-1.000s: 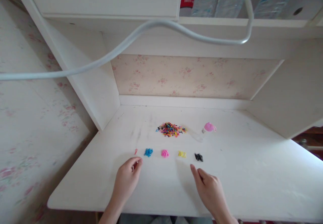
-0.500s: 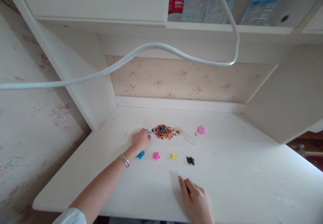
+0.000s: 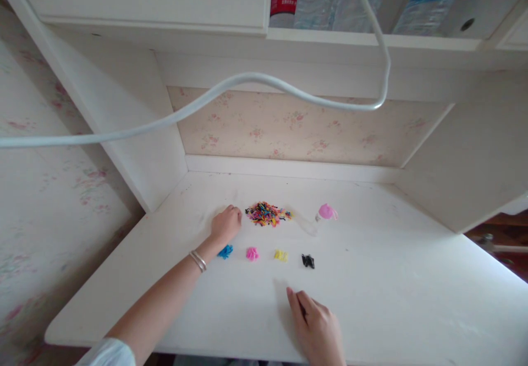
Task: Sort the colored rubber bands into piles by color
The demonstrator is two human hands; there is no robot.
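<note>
The work looks partly done: a bright-blue cluster (image 3: 225, 251), hot-pink cluster (image 3: 252, 253), pale-yellow cluster (image 3: 281, 255) and black cluster (image 3: 308, 261) form a row; behind lies the unsorted multicoloured heap of thin loops (image 3: 264, 214) — long axis left-right, narrow end pointing right; left hand (image 3: 225, 225) curls beside its left end, grip unclear; right hand (image 3: 317, 322) loosely closed, well apart — contents hidden.

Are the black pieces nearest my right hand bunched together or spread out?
Bunched together: the black pieces form one small cluster on the white desk.

White desk (image 3: 391, 300), multicoloured pile (image 3: 264, 213), blue heap (image 3: 226, 252), pink heap (image 3: 252, 253), yellow heap (image 3: 281, 255), black heap (image 3: 308, 261), pink-topped item (image 3: 326, 212)
</note>
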